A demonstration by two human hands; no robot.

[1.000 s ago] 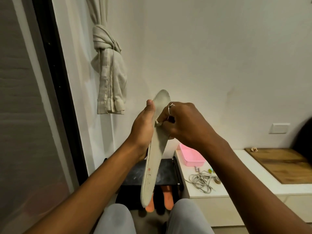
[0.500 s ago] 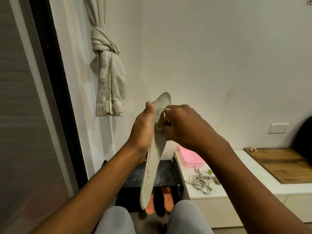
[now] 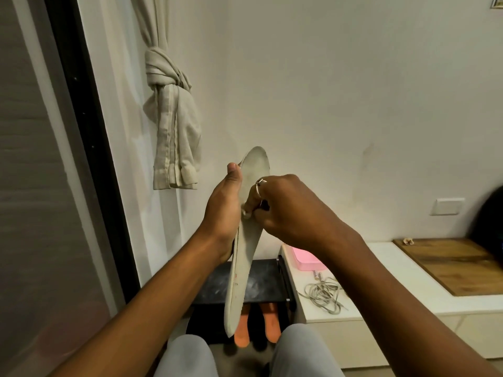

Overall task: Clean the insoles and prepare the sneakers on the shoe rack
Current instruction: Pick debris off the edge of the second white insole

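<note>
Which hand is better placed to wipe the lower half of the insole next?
The right hand. Its curled fingers touch the face of the insole just above that half, while the left hand has its grip on the insole's edge and holds it upright.

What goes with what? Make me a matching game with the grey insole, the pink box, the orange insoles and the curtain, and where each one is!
Things:
1 grey insole
2 pink box
3 orange insoles
4 curtain

Places:
A on the white bench
B knotted, hanging by the wall
C gripped by the left hand
D low in the black shoe rack

Pairs: 1-C, 2-A, 3-D, 4-B.
</note>
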